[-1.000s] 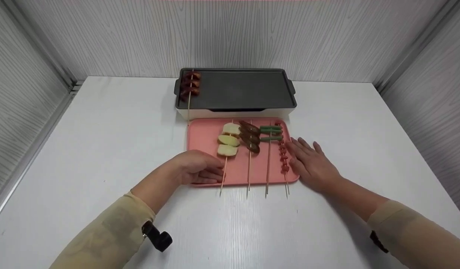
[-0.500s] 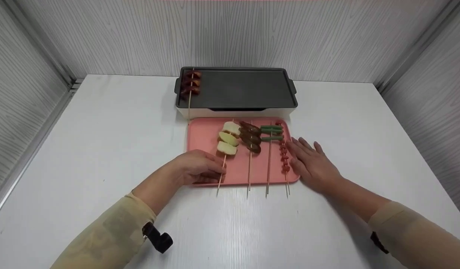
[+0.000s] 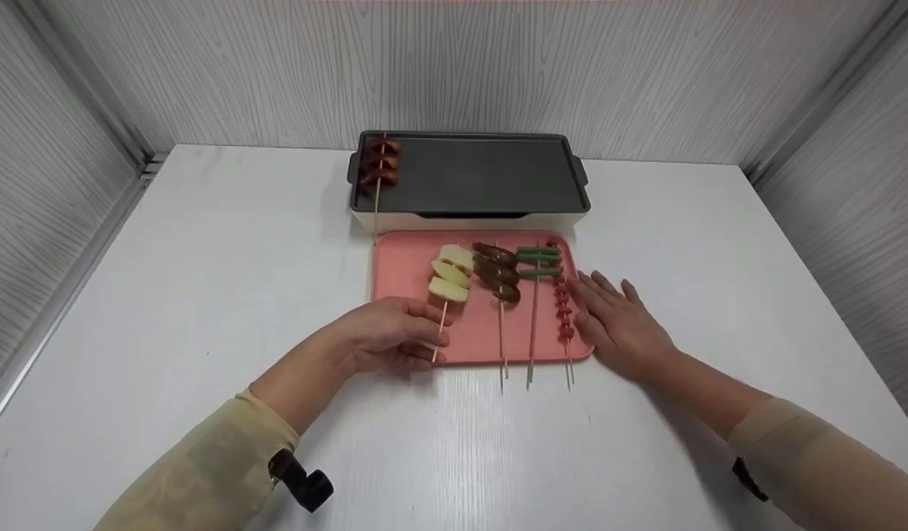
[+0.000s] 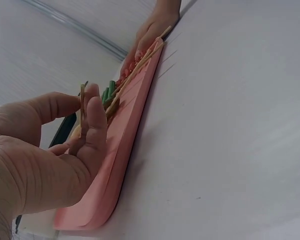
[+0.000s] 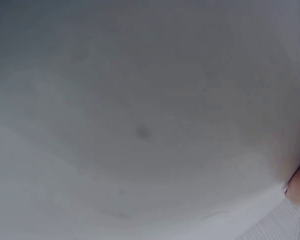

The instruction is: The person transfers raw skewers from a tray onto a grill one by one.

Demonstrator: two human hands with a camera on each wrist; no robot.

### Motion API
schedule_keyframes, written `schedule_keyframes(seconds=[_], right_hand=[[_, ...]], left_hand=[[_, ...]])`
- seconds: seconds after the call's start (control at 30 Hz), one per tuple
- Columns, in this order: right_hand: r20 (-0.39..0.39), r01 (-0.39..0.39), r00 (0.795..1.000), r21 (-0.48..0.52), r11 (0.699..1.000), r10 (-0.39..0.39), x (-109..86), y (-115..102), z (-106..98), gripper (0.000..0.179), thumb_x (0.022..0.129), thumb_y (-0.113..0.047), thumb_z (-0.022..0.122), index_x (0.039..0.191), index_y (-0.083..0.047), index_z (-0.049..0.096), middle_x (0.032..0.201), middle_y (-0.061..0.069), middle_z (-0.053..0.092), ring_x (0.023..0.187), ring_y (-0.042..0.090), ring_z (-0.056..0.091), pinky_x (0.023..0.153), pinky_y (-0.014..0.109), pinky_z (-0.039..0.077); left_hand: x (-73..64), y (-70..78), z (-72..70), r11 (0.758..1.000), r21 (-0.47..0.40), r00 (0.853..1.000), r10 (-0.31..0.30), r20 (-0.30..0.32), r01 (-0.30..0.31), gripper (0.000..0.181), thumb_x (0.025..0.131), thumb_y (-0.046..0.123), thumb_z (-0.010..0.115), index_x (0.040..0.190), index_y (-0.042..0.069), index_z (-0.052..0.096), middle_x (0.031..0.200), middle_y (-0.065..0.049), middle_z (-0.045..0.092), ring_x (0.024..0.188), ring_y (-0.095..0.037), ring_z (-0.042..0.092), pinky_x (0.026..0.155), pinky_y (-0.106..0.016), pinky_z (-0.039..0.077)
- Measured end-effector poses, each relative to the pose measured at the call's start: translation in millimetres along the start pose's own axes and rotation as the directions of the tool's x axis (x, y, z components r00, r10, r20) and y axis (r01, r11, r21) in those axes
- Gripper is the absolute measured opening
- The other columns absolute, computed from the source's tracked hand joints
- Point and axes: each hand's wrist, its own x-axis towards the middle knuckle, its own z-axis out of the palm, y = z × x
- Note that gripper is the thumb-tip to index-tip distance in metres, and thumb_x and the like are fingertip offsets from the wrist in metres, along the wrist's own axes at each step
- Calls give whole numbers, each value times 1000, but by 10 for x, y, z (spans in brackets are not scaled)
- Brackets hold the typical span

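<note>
My left hand (image 3: 391, 333) pinches the bamboo stick of a skewer of pale, thick slices (image 3: 449, 290) over the left part of the pink tray (image 3: 398, 258). In the left wrist view, the stick (image 4: 82, 107) stands up between thumb and fingers. Right of it on the tray lie a skewer of brown, oval pieces (image 3: 498, 273), one of green pods or stalks (image 3: 538, 255) and one of small red pieces (image 3: 564, 311). With fingers extended, my right hand (image 3: 623, 324) rests at the tray's right edge; the right wrist view shows only a bit of skin.
Behind the tray stands a white grill with a dark flat plate (image 3: 483, 177). A skewer of reddish-brown pieces (image 3: 380, 164) lies along its left end, its stick hanging over the front. Everything sits on a white table (image 3: 262, 258) enclosed by grey wood-grain panels (image 3: 454, 66).
The left fingers have closed on the pale skewer's stick, and its lower end has come up. The brown skewer's stick has swung slightly right. My right hand stays in place.
</note>
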Motion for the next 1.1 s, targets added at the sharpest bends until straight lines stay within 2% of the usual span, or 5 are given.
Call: schedule_keyframes(seconds=[0.23, 0.4, 0.63, 0.87, 1.1], right_hand=[[6, -1, 1000, -10, 1000, 2, 2, -3, 2, 62, 114, -45, 36, 169, -16, 29, 173, 4, 29, 162, 30, 18, 128, 62, 7], [-6, 0, 1000, -16, 1000, 0, 4, 1, 5, 61, 114, -42, 39, 168, -14, 32, 172, 6, 32, 161, 31, 21, 128, 62, 8], [-11, -4, 1000, -18, 1000, 4, 5, 17, 16, 62, 114, -44, 39, 168, -15, 32, 172, 5, 32, 161, 30, 21, 129, 61, 7], [2, -12, 1000, -21, 1000, 12, 10, 5, 6, 62, 114, -45, 37, 168, -15, 31, 172, 5, 32, 162, 29, 20, 129, 60, 6], [1, -14, 1000, -15, 1000, 14, 3, 7, 6, 62, 114, -45, 37, 169, -16, 31, 172, 4, 31, 162, 29, 19, 129, 60, 6]], left_hand=[[-78, -9, -3, 1000, -7, 999, -7, 44, 7, 56, 99, 6, 68, 151, 0, 48, 103, -12, 73, 75, -18, 76, 67, -28, 62], [-134, -11, -1, 1000, -24, 998, -7, 70, 9, 62, 99, 3, 68, 155, 2, 43, 101, -13, 73, 73, -17, 75, 69, -29, 63], [-199, -20, -12, 999, -47, 992, 15, 122, -9, 70, 97, 0, 72, 159, 2, 39, 102, -15, 74, 79, -20, 77, 76, -32, 64], [-267, -37, -23, 1000, -19, 991, 16, 131, -14, 70, 98, -1, 70, 160, 4, 38, 111, -21, 72, 83, -23, 77, 80, -34, 64], [-352, -26, -16, 1000, 14, 991, 20, 133, -22, 69, 98, -3, 68, 160, 6, 38, 104, -16, 71, 83, -24, 78, 80, -35, 64]])
